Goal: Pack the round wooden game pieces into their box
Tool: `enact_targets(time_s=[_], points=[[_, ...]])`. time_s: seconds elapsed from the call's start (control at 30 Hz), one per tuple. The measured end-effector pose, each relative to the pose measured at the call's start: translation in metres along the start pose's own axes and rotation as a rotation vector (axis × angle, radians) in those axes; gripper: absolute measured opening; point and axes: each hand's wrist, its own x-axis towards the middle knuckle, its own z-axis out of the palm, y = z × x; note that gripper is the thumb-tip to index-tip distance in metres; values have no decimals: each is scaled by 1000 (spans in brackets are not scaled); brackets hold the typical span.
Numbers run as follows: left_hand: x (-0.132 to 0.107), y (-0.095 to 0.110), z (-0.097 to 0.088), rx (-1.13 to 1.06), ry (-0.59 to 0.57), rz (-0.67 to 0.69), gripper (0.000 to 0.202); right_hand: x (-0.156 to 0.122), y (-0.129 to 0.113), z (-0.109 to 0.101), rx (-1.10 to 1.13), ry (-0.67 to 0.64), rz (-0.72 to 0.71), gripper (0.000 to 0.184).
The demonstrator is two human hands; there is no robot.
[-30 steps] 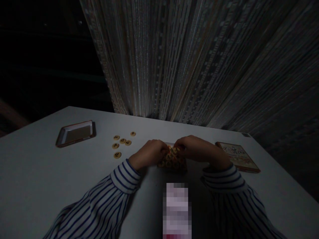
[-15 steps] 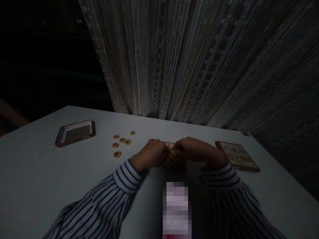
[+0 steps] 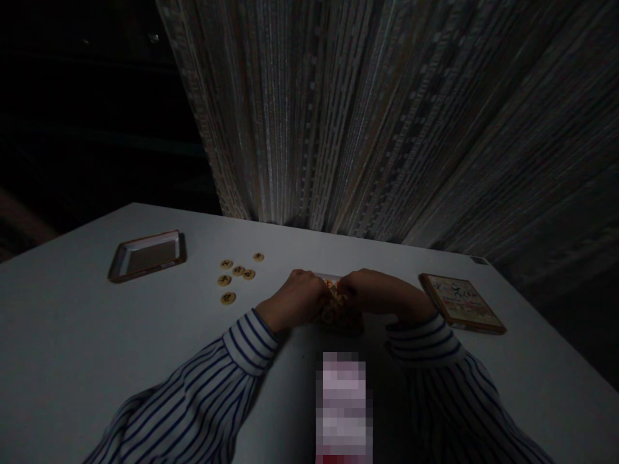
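Note:
A small open box [image 3: 355, 328] holds a heap of round wooden Chinese chess pieces [image 3: 327, 316], some with red characters. My left hand [image 3: 298, 298] reaches into the box from the left, its fingers curled down among the pieces. From the right, my right hand [image 3: 373, 291] bends in the same way, its fingertips at the heap. Both hands are closed; whatever their fingers pinch is hidden behind the knuckles. Several loose pieces [image 3: 228, 298] with dark characters lie face up on the white table [image 3: 193, 348], left of my left hand.
At the far left lies a shallow open tray [image 3: 116, 270] with a brown rim. A flat box or lid [image 3: 467, 303] with a printed picture rests to the right of my right hand. A striped string curtain [image 3: 309, 129] hangs along the table's back edge.
Both hands stay at the box, with only slight finger movement. Pieces in the heap have shifted a little, and the loose pieces on the table lie as before.

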Motion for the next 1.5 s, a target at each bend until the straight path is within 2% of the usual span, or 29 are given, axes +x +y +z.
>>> enact_targets(time_s=[0.5,0.8,1.5], points=[[0,-1,3,-20,0,0,19,3,-2,3,-18,-24,-3,26],[-1,2,-2,-19,-34,-5,19,1,-5,2,-3,-38,23,28],[0,-4,7,6,-42,14,19,2,-7,2,-2,-65,23,26]])
